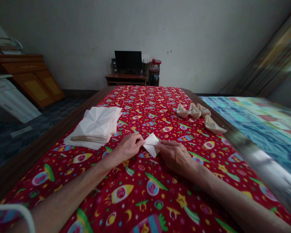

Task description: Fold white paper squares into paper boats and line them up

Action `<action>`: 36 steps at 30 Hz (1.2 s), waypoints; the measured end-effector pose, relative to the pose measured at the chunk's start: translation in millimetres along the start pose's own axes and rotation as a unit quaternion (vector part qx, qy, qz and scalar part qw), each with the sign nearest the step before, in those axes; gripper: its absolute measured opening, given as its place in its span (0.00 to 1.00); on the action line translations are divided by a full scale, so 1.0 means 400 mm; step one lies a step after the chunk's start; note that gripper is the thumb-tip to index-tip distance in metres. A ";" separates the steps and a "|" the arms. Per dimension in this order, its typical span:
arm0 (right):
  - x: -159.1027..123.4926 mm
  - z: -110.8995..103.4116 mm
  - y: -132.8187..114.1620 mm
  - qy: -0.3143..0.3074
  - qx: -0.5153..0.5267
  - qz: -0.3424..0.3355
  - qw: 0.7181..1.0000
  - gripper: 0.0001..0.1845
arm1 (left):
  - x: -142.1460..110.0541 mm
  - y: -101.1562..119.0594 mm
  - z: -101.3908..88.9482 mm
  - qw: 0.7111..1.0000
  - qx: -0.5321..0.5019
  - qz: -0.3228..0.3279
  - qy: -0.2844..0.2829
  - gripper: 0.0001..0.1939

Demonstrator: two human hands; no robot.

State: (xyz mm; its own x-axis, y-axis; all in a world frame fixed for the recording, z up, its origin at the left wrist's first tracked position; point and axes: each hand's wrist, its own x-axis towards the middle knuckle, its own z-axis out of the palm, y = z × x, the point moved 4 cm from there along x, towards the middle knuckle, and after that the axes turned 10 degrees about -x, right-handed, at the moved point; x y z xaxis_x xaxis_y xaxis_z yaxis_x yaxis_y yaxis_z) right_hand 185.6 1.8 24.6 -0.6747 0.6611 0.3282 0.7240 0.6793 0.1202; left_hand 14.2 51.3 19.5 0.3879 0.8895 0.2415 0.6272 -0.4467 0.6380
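Note:
A small piece of folded white paper [151, 139] is held over the red patterned cloth [145, 191], its outline roughly a diamond. My left hand [131, 145] pinches its left corner between thumb and forefinger. From the other side, my right hand [174, 154] grips the right corner, fingers pressed together. Left of my hands lies a stack of creased white paper sheets [95, 121]. Several folded paper boats [195, 111] stand at the far right of the cloth, with one boat [213, 125] a bit nearer to me.
The cloth covers a long table with a brown wooden edge [253, 152]. A bed [254, 126] with a coloured cover stands on the right. Against the wall are a monitor [128, 60] and a red telephone [156, 61]. Wooden cabinets [34, 76] are at left.

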 end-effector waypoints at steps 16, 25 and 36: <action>0.037 -0.037 0.003 0.089 0.107 0.193 0.971 0.16 | -0.009 0.118 -0.012 0.984 -0.127 0.095 0.086 0.12; 0.040 0.013 0.059 0.078 0.552 0.331 0.762 0.20 | -0.008 0.023 0.045 0.932 -0.362 -0.014 0.032 0.28; 0.021 -0.002 0.046 0.099 0.177 0.135 0.970 0.07 | -0.012 0.020 0.023 0.984 -0.169 -0.028 -0.040 0.27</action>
State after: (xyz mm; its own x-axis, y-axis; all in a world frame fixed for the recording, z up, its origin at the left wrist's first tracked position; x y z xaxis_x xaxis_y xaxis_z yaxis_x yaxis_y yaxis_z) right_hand 193.6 19.6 30.4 -0.4008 0.7797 0.4811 0.7524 0.5797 -0.3128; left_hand 23.6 42.7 16.9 0.4191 0.8955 0.1500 0.3940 -0.3282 0.8585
